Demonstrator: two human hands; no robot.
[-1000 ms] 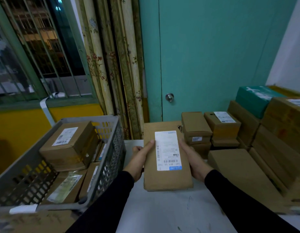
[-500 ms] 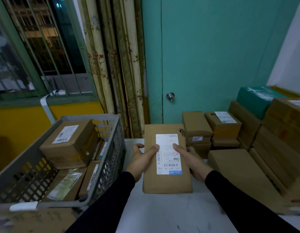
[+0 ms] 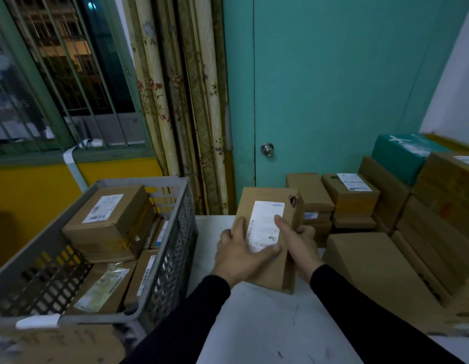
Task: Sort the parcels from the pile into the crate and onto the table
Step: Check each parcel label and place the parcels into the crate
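I hold a flat brown cardboard parcel point(image 3: 265, 206) with a white shipping label over the white table point(image 3: 267, 324), tilted so its label faces left. My left hand point(image 3: 241, 254) lies across the label side with the thumb over the label's lower edge. My right hand point(image 3: 297, 243) grips the parcel's right edge, its forefinger stretched onto the label. The grey plastic crate point(image 3: 175, 232) stands to the left and holds several labelled cardboard boxes. The parcel pile point(image 3: 386, 214) is stacked to the right.
A large flat carton point(image 3: 372, 264) lies on the table right of my hands. A teal box point(image 3: 401, 156) tops the pile at the far right. A teal door, curtains and a barred window stand behind. Another carton point(image 3: 57, 345) sits at the lower left.
The parcel has tipped from lying flat to tilted on its edge and shifted slightly right. My left hand slid onto the label face; my right hand moved to the parcel's right side.
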